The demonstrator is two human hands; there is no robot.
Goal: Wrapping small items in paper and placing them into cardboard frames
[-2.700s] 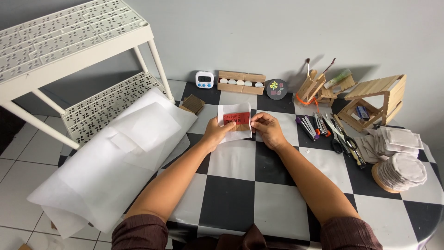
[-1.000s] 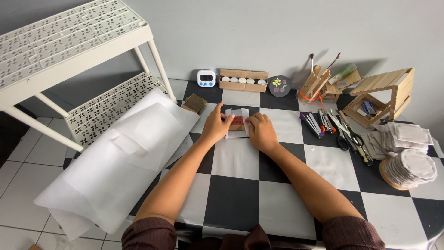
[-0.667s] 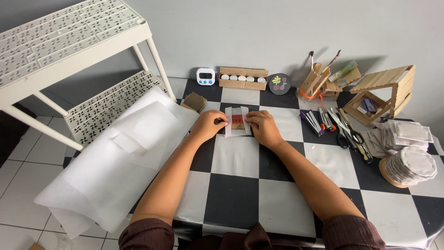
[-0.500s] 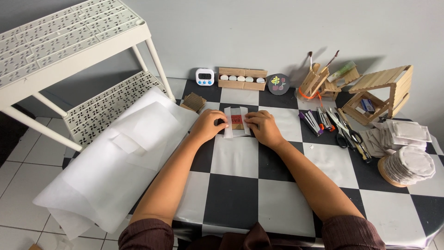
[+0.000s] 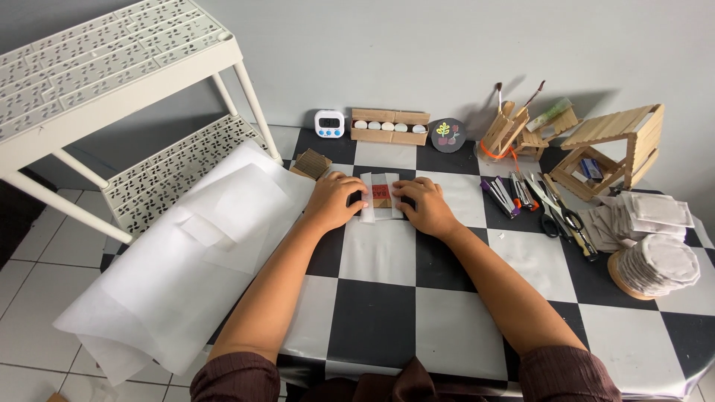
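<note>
A black-and-white checkered table (image 5: 387, 327) fills the lower view, with a white perforated shelf rack (image 5: 112, 82) standing off its edge toward ten o'clock and large sheets of white paper (image 5: 186, 260) draped over the table's nine o'clock side. Both forearms reach up from six o'clock toward the middle of the far half of the table. There the left hand (image 5: 333, 201) and right hand (image 5: 424, 206) lie palm-down, fingers curled loosely and pressing the two sides of a small wrapped packet (image 5: 380, 197); neither hand grips it. The packet lies flat, its long axis running from twelve to six o'clock. It shows a red and brown middle panel under thin white wrapping paper folded in over both long sides. At twelve o'clock from it sits a wooden tray of white ovals (image 5: 390, 126), and at eleven o'clock a small white timer (image 5: 328, 123).
</note>
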